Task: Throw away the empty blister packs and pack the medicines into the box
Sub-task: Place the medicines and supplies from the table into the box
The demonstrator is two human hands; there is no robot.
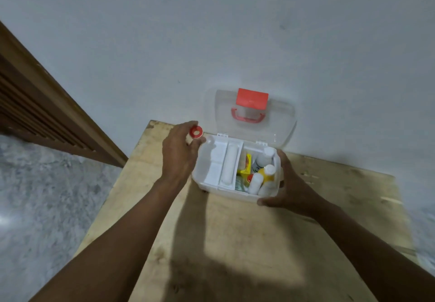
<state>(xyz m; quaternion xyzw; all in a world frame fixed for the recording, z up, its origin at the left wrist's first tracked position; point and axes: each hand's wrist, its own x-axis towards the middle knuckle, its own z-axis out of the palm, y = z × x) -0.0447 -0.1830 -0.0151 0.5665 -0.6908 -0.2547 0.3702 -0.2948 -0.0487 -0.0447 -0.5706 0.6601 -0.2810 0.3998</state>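
A white medicine box (207,185) stands open on the wooden table (235,242), its clear lid (280,122) with a red latch leaning back against the wall. A white insert tray fills the box's left half. The right half holds white bottles (255,184), a yellow bottle (267,174) and a yellow packet (246,164). My left hand (180,152) hovers at the box's left edge, closed on a small roll with a red ring end (196,132). My right hand (289,186) grips the box's right front corner.
The table stands against a pale wall (235,30). A brown louvred wooden door (35,103) is at the left. Speckled grey floor (42,195) lies to the left of the table. My shadow falls across the table's near part.
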